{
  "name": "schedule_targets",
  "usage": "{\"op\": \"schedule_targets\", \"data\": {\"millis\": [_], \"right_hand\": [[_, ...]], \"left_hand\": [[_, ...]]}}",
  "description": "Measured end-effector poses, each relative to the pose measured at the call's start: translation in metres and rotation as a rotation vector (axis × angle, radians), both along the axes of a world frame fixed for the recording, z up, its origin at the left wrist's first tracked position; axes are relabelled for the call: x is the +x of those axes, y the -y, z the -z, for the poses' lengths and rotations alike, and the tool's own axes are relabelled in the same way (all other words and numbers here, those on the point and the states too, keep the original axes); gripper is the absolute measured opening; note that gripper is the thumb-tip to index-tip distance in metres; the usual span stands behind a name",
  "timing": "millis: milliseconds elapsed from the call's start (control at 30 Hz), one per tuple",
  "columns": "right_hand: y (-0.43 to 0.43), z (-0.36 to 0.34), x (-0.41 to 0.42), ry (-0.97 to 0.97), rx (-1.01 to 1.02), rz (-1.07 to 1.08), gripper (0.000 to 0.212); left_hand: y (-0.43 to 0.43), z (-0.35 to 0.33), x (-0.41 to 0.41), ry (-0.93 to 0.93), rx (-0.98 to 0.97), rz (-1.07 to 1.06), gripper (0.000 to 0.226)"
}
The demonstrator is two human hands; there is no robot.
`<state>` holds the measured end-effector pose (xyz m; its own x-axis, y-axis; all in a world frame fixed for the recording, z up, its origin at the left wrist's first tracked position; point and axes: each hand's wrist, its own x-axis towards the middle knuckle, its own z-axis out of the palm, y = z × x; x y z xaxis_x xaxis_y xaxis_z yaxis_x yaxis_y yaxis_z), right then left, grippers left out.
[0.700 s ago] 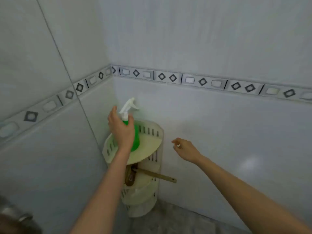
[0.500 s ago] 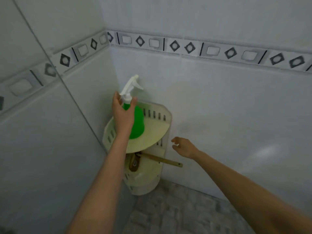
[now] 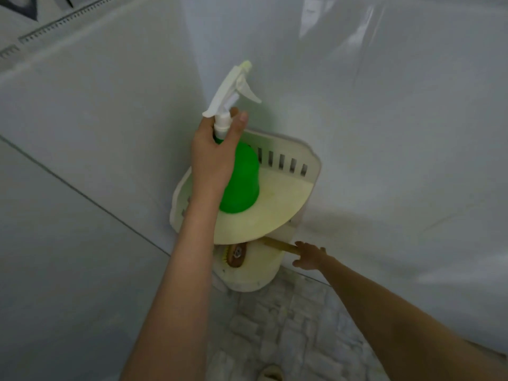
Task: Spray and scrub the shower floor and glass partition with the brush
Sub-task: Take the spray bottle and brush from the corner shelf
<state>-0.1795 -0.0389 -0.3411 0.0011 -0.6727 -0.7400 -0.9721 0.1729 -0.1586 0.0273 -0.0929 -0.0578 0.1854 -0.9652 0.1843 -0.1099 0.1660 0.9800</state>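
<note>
The left hand (image 3: pixel 213 160) grips the neck of the bottle (image 3: pixel 243 182): the thumb curls up the near side of the white collar and a fingertip shows behind it. The left forearm runs up from the bottom edge and crosses the front of the rack (image 3: pixel 277 210).

The right hand (image 3: pixel 310 257) is lower and to the right. Its fingers meet the free end of the brush (image 3: pixel 236 255) handle and the thumb is spread below. Blur hides whether the fingers have closed round the handle.

The bottle has a green, bell-shaped body and a white trigger head, and its nozzle points up and away towards the corner. Its base is at the top tier of the rack, left of the middle. I cannot tell whether it rests there or is just off the surface.

The brush lies on the lower tier, mostly under the top one. Its brown wooden head is on the left, with yellow bristles showing on the left side. Its handle points right, past the tier's edge.

The rack is cream plastic with a slotted back rim, and it fills the corner where two white tiled walls (image 3: pixel 384 133) meet. A patterned border (image 3: pixel 41 28) crosses the upper left. Below the rack is the floor (image 3: pixel 288 325), in grey stone-look tiles.
</note>
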Motion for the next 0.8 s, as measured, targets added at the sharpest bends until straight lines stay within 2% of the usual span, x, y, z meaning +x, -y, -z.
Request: {"op": "schedule_targets", "data": {"millis": [67,167,233,300,400,500,633,800], "right_hand": [[0.004,0.000,0.003,-0.024,-0.034,-0.014,0.048],[0.011,-0.010,0.008,0.012,-0.004,-0.041,0.031],[0.013,-0.020,0.009,0.143,0.042,0.001,0.023],[0.013,-0.028,0.009,0.317,0.084,0.140,0.015],[0.014,-0.047,0.015,0.432,0.106,0.238,0.032],[0.017,-0.068,0.026,0.332,0.033,0.138,0.053],[0.010,-0.092,0.015,0.225,0.007,0.052,0.059],[-0.037,-0.115,-0.033,0.197,0.020,0.121,0.062]], "left_hand": [[0.002,-0.004,-0.002,-0.019,0.007,-0.018,0.028],[0.006,-0.012,-0.006,-0.050,0.000,0.002,0.003],[0.007,-0.018,-0.007,-0.053,0.016,-0.005,0.009],[0.008,-0.021,-0.007,-0.067,0.044,-0.010,0.009],[0.008,-0.026,-0.010,-0.060,0.054,-0.026,0.010],[0.008,-0.032,-0.012,-0.044,0.031,-0.014,0.008],[0.003,-0.038,-0.014,0.026,-0.017,0.066,0.011],[-0.019,-0.039,-0.029,0.106,0.009,0.126,0.018]]}}
